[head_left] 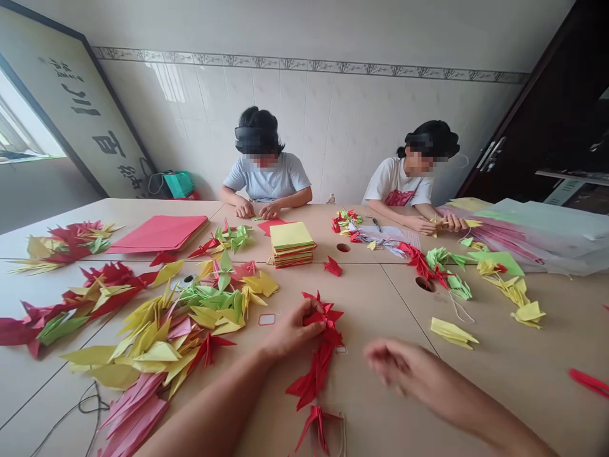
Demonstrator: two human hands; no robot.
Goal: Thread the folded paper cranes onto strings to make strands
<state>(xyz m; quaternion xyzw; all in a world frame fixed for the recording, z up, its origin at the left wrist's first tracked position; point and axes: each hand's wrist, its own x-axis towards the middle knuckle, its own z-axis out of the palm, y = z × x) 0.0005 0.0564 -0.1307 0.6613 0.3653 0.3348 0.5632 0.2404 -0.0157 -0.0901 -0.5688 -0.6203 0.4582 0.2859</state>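
Note:
My left hand (295, 330) pinches a red origami crane at the upper end of a row of red paper cranes (318, 371) running toward me. Another red crane (318, 426) lies at the row's near end beside a loop of pale string (343, 435). To the right, my right hand (392, 363) hovers apart from the cranes, its curled fingers smeared by motion. Whether it grips anything cannot be made out. A large pile of yellow, green, pink and red folded cranes (157, 336) spreads left of my left forearm.
Square paper stacks, one red (157, 233) and one yellow-topped (291, 244), stand farther back. Strung cranes (440, 270) and a loose yellow crane (451, 332) lie rightward. Two people (266, 171) sit across the table, hands on paper. A red-handled tool (589, 382) is at the right edge.

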